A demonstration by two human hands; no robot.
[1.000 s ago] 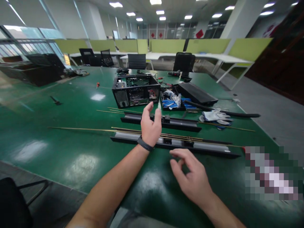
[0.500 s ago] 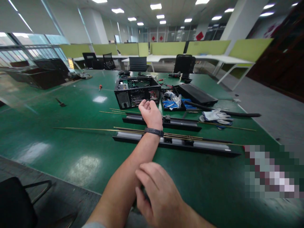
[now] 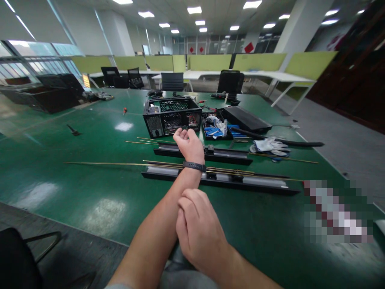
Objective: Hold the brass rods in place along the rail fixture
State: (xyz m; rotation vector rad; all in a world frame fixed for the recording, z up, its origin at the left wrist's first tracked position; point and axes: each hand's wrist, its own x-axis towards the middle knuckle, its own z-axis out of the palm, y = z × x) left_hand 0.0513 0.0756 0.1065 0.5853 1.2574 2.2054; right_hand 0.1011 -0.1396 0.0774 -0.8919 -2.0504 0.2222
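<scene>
OK so rn neither hand is on any parts: the L hand (image 3: 190,145), w/ a dark wristband (image 3: 194,166), is curled into a loose fist in front of the far trough (image 3: 225,157), nothing visible in it, and can't tell if it's touching. R hand (image 3: 200,228) has its fingers bent and looks to be resting on the L forearm (image 3: 159,233), palm hidden, so idk if it's holding smth. State of play afaict: both black troughs lie roughly parallel to the near edge of the bench (image 3: 75,148), around mid-bench. Thin brass-colored rods (image 3: 105,163) lie along the near trough (image 3: 240,185), one poking well past its left end, and they look loose, no visible fixing. Toward the far edge there's a PC case (image 3: 172,120), already opened up w/ its innards showing. A flat black panel (image 3: 246,119) is nearby, and white work gloves (image 3: 270,147) lie toward the right edge, unworn.
</scene>
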